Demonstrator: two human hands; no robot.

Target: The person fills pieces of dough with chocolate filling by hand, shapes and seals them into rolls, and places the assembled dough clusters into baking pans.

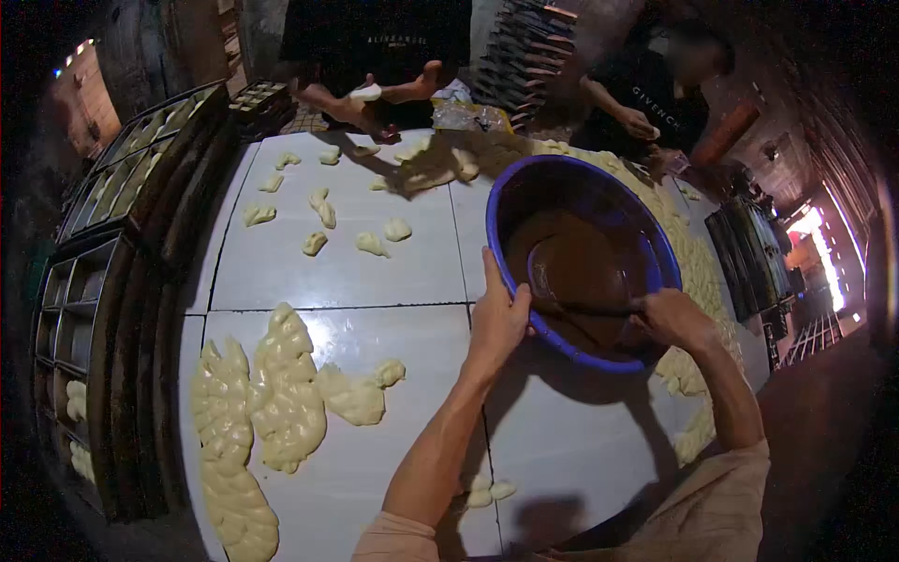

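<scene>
A blue plastic basin point(596, 362) is tilted towards me over the white tiled table, with a smooth brown paste point(571, 248) inside. My left hand point(498, 320) is closed on its left rim, thumb along the edge. My right hand point(679, 320) is wrapped round a dark, thin-handled utensil point(595, 310) that reaches into the paste; its far end is hidden. Large flattened masses of pale dough point(288, 403) lie left of my left forearm. Small torn dough pieces point(321, 208) are scattered beyond them, and a few bits point(487, 491) lie beside my left forearm.
Stacked divided trays point(89, 281) line the table's left side, some holding dough. More dough point(698, 267) runs along the right edge behind the basin. Across the table two people in black shirts point(379, 42) handle dough. Dark racks or tins point(744, 248) stand at the right.
</scene>
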